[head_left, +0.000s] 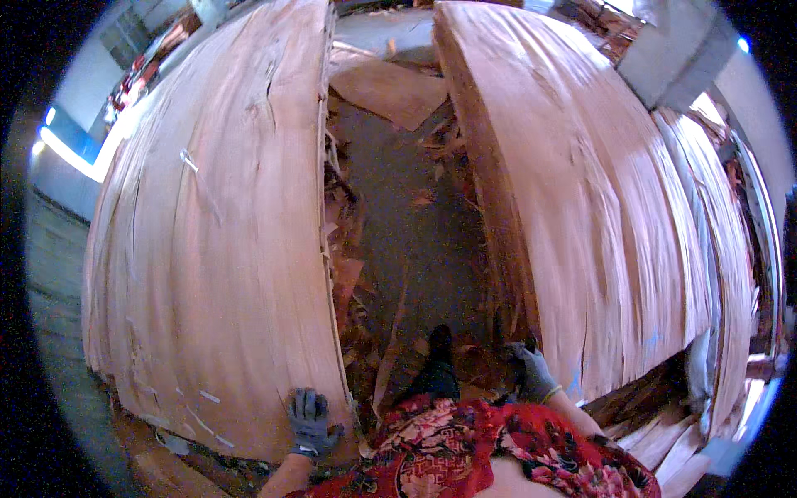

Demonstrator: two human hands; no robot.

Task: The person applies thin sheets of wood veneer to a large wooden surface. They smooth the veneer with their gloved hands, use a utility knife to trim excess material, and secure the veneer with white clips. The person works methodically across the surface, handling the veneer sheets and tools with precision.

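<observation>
My left hand (312, 422), in a grey work glove, lies flat with its fingers spread on the near right corner of the left stack of thin wood veneer sheets (224, 249). My right hand (534, 373), also gloved, is beside the near left corner of the right veneer stack (598, 216). Its dark fingertips are loosely bent and apart, and nothing shows in them. Whether they touch the stack's edge is hard to make out. The top sheets of both stacks are pale brown, wavy and split in places.
Between the stacks runs a dark floor aisle (411, 216) with veneer scraps along its sides. A loose veneer piece (390, 90) lies across its far end. My dark shoe (440, 339) stands in the aisle. More veneer (726, 274) is at the right, near a pale pillar (677, 50).
</observation>
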